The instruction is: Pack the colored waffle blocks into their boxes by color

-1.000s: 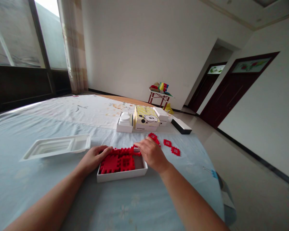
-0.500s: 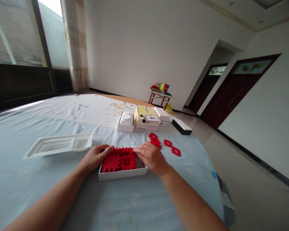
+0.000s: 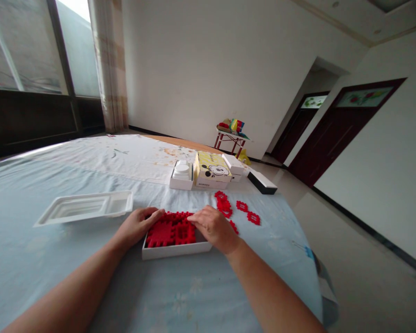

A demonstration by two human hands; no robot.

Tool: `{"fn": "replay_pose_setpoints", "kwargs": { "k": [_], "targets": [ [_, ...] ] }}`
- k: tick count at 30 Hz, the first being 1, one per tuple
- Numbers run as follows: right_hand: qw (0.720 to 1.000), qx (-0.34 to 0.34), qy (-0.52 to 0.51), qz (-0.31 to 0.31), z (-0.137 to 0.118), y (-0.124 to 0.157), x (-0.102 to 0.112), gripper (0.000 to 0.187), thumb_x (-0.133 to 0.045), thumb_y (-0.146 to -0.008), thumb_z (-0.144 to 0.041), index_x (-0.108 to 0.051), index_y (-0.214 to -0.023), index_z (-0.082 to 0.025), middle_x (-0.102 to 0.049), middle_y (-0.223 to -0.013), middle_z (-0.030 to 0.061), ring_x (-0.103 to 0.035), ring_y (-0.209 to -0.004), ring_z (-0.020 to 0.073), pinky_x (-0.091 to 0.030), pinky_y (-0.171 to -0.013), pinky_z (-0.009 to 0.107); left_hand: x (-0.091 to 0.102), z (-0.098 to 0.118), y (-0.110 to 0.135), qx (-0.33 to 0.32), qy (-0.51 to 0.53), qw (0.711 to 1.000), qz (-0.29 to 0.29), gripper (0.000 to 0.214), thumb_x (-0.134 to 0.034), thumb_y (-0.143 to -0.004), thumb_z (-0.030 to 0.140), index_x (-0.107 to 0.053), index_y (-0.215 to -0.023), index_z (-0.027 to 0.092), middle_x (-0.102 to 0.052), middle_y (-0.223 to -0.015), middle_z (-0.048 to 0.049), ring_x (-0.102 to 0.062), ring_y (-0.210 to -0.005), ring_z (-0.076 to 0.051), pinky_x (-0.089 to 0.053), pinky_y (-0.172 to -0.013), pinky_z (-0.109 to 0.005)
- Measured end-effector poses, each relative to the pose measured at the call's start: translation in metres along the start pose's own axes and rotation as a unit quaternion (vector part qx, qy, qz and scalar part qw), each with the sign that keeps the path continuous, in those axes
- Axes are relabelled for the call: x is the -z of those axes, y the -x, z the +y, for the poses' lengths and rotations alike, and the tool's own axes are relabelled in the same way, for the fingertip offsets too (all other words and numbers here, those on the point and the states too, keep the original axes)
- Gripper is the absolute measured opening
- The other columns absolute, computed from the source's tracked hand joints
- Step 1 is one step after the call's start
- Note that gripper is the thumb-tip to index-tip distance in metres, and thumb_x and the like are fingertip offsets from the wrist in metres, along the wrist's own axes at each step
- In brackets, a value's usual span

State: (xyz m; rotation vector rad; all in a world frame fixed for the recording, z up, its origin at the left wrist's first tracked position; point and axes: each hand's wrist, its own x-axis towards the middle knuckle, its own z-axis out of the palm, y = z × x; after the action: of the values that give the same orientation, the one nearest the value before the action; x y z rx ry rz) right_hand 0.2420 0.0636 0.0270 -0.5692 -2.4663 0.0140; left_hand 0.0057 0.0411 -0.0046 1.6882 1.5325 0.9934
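Note:
A shallow white box (image 3: 175, 250) sits on the table in front of me, holding several red interlocking plastic pieces (image 3: 169, 231). My left hand (image 3: 137, 225) rests against the box's left end, fingers curled onto the red pieces. My right hand (image 3: 213, 226) lies over the box's right side, fingertips pressing down on the red pieces at the far edge. More loose red pieces (image 3: 241, 208) lie on the cloth just right of my right hand.
A white plastic tray (image 3: 86, 208) lies to the left. Behind stand a small white box (image 3: 180, 176), a yellow cartoon box (image 3: 211, 170), another white box (image 3: 233, 164) and a black-and-white box (image 3: 261, 181). The table's edge drops off to the right.
My right hand has drawn back from the loose pieces to the box and now presses on the red pieces there. The left hand has stayed put.

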Motion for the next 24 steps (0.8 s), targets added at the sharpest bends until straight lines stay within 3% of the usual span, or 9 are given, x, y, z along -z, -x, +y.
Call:
{"fn": "replay_pose_setpoints", "kwargs": {
  "k": [7, 12, 19, 24],
  "targets": [
    [0.998, -0.040, -0.032, 0.036, 0.001, -0.006, -0.012, 0.018, -0.050, -0.086, -0.021, -0.065, -0.094, -0.019, -0.068, -0.086, 0.0046, -0.059, -0.081, 0.0148, -0.045, -0.076, 0.028, 0.000, 0.001, 0.000, 0.005, 0.009, 1.000, 0.000, 0.041, -0.044, -0.075, 0.054, -0.057, -0.064, 0.017, -0.045, -0.051, 0.0043, -0.042, -0.050, -0.013, -0.032, -0.047, -0.021],
    [0.991, -0.095, -0.090, 0.023, 0.001, 0.000, 0.000, 0.016, -0.054, -0.084, -0.026, -0.065, -0.093, -0.019, -0.067, -0.091, 0.0042, -0.059, -0.087, 0.0132, -0.043, -0.082, 0.027, 0.000, 0.001, 0.000, 0.012, 0.019, 1.000, 0.001, 0.041, -0.045, -0.073, 0.055, -0.059, -0.066, 0.017, -0.049, -0.053, 0.0033, -0.045, -0.052, -0.015, -0.035, -0.049, -0.023],
    [0.986, -0.162, 0.004, -0.031, 0.009, 0.008, 0.011, 0.014, -0.067, -0.072, -0.029, -0.068, -0.082, -0.019, -0.063, -0.078, 0.0038, -0.056, -0.081, 0.0167, -0.040, -0.075, 0.030, 0.005, 0.009, 0.002, 0.043, 0.041, 0.998, 0.016, 0.047, -0.045, -0.072, 0.059, -0.064, -0.064, 0.017, -0.060, -0.056, 0.0017, -0.055, -0.058, -0.018, -0.042, -0.054, -0.024],
    [0.985, -0.165, 0.041, -0.036, 0.011, 0.009, 0.003, 0.008, -0.063, -0.076, -0.023, -0.066, -0.070, -0.019, -0.062, -0.070, 0.0016, -0.053, -0.075, 0.0153, -0.035, -0.071, 0.029, 0.012, 0.027, 0.000, 0.073, 0.049, 0.996, -0.003, 0.047, -0.050, -0.068, 0.059, -0.068, -0.084, 0.019, -0.071, -0.082, -0.0033, -0.062, -0.084, -0.025, -0.047, -0.072, -0.028]
  ]
}}
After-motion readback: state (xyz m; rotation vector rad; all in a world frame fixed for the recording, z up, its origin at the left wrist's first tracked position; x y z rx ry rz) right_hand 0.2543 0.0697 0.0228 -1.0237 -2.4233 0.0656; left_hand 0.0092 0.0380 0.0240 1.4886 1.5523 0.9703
